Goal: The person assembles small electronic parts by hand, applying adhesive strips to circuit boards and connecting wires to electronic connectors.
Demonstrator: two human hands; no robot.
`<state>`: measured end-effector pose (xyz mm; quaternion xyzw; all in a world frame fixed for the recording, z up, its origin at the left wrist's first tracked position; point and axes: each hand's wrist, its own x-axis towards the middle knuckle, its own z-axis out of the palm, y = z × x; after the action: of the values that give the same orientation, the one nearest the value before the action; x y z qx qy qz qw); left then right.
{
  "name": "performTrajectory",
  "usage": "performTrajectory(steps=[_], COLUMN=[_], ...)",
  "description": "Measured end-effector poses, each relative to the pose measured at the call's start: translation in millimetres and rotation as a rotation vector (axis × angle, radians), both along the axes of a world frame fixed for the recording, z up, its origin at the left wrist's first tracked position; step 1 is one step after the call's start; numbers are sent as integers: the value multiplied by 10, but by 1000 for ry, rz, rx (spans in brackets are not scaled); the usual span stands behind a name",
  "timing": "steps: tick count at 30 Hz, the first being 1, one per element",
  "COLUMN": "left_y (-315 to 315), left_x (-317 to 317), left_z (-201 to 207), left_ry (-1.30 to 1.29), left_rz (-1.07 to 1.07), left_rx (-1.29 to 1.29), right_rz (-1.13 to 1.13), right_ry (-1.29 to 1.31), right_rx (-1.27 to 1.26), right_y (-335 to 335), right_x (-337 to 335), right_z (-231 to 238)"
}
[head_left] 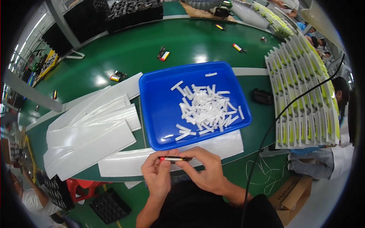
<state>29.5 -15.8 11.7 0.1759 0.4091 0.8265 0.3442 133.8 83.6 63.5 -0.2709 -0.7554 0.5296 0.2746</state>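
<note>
Between the fingertips of both hands lies a small cylindrical battery (173,159), silver and yellow with a red left end and a dark right end. My left hand (157,173) pinches the red end. At the dark end, the thumb and fingers of my right hand (205,170) are closed on it. Just beyond my hands stands a blue plastic tray (155,114), with a heap of short white strips (207,106) inside. Under the battery and along the near table edge runs a flat white sheet (123,162).
White sheets (89,133) are stacked at left. Batteries with black parts, such as one battery (164,56), lie spaced along the green surface beyond. At right stand a black object (262,96) and rows of white-and-yellow pieces (304,98); a black cable (279,114) hangs across.
</note>
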Motion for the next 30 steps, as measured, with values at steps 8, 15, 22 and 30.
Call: performTrajectory(steps=[8,15,22,30], left_y=[174,113,28,60], left_x=[-143,-74,-128,-82], left_z=[363,195,13,-3], left_ry=[89,859,985,991], left_rz=[78,-459,-380,-345], left_rx=[-130,-392,-422,-413], right_rz=[-105,-425,-221,-152], right_ry=[-33,-218,-148,-637], right_rx=[226,309,767,550], right_y=[780,3004,3139,3082], right_x=[-142,-395,-1482,-2184], right_z=[240,-101,-424,-729])
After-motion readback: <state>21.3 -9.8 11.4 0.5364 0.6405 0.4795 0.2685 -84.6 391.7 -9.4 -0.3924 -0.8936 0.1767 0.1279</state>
